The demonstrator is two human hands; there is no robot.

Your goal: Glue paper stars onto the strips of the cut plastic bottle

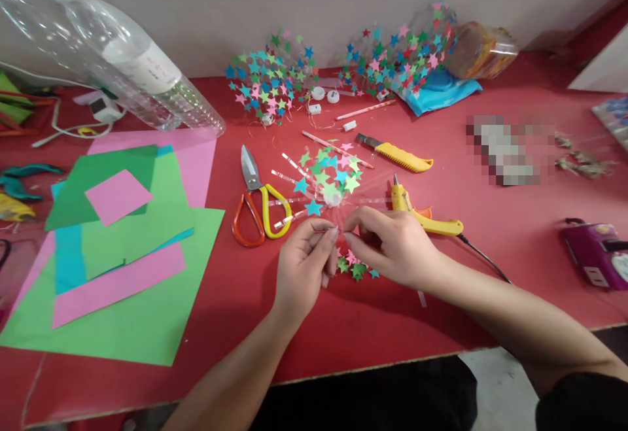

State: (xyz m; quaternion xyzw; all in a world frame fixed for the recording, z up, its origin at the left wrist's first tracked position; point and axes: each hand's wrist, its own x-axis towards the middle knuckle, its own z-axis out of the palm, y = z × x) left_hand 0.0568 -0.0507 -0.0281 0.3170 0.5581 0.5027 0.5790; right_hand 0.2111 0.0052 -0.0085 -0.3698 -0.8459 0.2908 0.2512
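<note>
A cut clear plastic bottle piece (330, 186) with splayed strips and coloured paper stars glued on lies on the red table (515, 208). My left hand (303, 264) and my right hand (387, 244) meet just in front of it, both pinched on the tip of one clear strip. A few loose paper stars (356, 266) lie under my right hand. A yellow glue gun (424, 215) rests right behind my right hand. Scissors (258, 199) with orange and yellow handles lie to the left of the strips.
Green, pink and blue paper sheets (122, 254) cover the left. Clear bottles (112, 51) lean at back left. Two star-covered pieces (267, 84) (400, 58) stand by the wall. A yellow utility knife (397, 154), blue cloth (441, 91) and purple box (596, 254) lie around.
</note>
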